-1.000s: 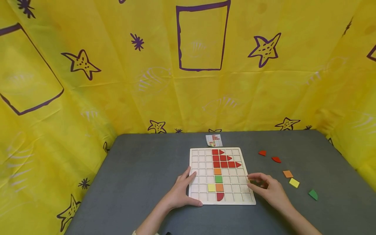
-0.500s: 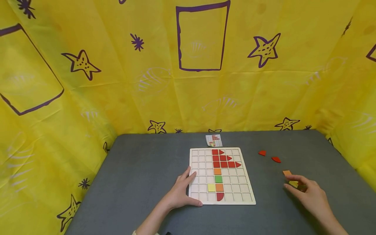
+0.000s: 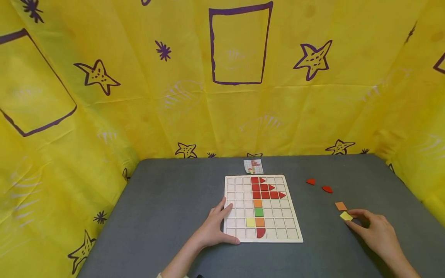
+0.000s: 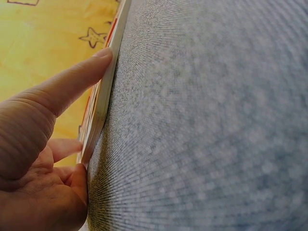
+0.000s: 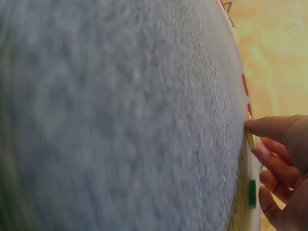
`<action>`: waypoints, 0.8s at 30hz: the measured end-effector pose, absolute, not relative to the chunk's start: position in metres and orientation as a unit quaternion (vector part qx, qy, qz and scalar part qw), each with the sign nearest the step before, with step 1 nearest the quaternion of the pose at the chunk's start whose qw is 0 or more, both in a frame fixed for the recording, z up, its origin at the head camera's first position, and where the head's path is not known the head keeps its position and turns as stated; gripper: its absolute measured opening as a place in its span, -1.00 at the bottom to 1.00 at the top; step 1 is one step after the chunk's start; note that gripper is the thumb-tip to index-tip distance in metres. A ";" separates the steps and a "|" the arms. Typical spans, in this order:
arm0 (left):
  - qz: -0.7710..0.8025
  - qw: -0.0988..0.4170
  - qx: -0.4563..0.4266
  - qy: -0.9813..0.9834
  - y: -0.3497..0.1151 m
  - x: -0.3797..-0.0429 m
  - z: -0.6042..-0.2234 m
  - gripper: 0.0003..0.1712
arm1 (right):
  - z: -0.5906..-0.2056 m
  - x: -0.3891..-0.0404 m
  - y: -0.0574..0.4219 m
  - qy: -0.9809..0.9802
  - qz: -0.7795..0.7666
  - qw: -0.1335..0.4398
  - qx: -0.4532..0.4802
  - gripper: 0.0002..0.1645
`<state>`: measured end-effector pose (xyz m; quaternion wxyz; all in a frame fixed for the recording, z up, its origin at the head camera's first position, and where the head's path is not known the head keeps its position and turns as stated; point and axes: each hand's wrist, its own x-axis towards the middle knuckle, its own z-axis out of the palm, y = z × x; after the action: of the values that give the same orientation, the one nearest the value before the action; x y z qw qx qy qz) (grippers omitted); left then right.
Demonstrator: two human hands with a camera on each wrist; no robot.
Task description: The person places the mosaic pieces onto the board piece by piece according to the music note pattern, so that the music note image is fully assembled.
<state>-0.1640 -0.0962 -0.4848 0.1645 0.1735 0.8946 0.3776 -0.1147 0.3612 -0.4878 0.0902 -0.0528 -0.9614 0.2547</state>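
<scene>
A pale wooden grid board (image 3: 277, 213) lies on the table. My left hand (image 3: 213, 228) holds its near left corner, thumb along the near edge and fingers at the left side; the left wrist view shows the thumb (image 4: 79, 79) pressed to the board's edge. Red, orange, green and yellow tiles fill some cells, including a red rounded tile (image 3: 260, 233) in the bottom row. To the right of the board, my right hand (image 3: 377, 233) pinches a yellow square tile (image 3: 345, 216) between thumb and forefinger, at the tabletop. An orange tile (image 3: 341, 206) lies just beyond it.
Two red curved tiles (image 3: 327, 189) lie farther back on the right. In the right wrist view, a green tile (image 5: 252, 194) lies beside the right hand, which hides it from the head view. A small printed pattern card (image 3: 253, 166) lies behind the board. Yellow cloth (image 3: 236, 116) hangs around the table.
My right hand has moved from the board's right edge out to the loose tiles and has taken hold of the yellow square tile. My left hand and the board have stayed put.
</scene>
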 end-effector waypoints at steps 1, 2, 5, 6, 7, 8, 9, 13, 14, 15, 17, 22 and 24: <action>0.379 0.165 0.173 0.894 -0.096 -0.164 -0.485 0.28 | -0.487 -0.115 0.359 -0.961 0.257 0.083 -0.056 -0.50; 0.379 0.165 0.173 0.894 -0.096 -0.164 -0.485 0.28 | -0.485 -0.116 0.356 -0.961 0.259 0.079 -0.058 -0.49; 0.380 0.165 0.172 0.894 -0.096 -0.163 -0.485 0.28 | -0.482 -0.117 0.343 -0.957 0.276 0.067 -0.063 -0.47; 0.380 0.165 0.171 0.894 -0.096 -0.163 -0.485 0.28 | -0.482 -0.117 0.337 -0.955 0.283 0.067 -0.062 -0.47; 0.381 0.165 0.171 0.894 -0.096 -0.163 -0.485 0.28 | -0.480 -0.118 0.331 -0.953 0.289 0.070 -0.060 -0.49; 0.380 0.165 0.171 0.894 -0.096 -0.163 -0.484 0.28 | -0.480 -0.119 0.324 -0.950 0.297 0.073 -0.056 -0.52; 0.381 0.164 0.170 0.894 -0.096 -0.163 -0.484 0.28 | -0.479 -0.120 0.318 -0.948 0.305 0.074 -0.052 -0.53; 0.381 0.166 0.171 0.893 -0.096 -0.163 -0.484 0.28 | -0.475 -0.123 0.295 -0.936 0.344 0.055 -0.049 -0.53; 0.382 0.166 0.171 0.893 -0.096 -0.163 -0.484 0.27 | -0.475 -0.124 0.289 -0.932 0.355 0.048 -0.050 -0.52; 0.382 0.167 0.171 0.893 -0.096 -0.163 -0.484 0.27 | -0.474 -0.125 0.284 -0.930 0.362 0.040 -0.052 -0.51; 0.382 0.166 0.171 0.893 -0.096 -0.163 -0.484 0.27 | -0.474 -0.127 0.274 -0.924 0.378 0.029 -0.054 -0.50; 0.381 0.164 0.172 0.894 -0.096 -0.163 -0.484 0.28 | -0.475 -0.131 0.254 -0.912 0.407 0.010 -0.045 -0.55; 0.380 0.163 0.172 0.894 -0.097 -0.164 -0.484 0.28 | -0.475 -0.132 0.244 -0.907 0.419 0.003 -0.039 -0.56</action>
<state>-0.1636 -0.0967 -0.4842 0.1625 0.1717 0.8943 0.3799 -0.1320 0.2443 -0.4753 0.0029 -0.0386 -0.9072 0.4190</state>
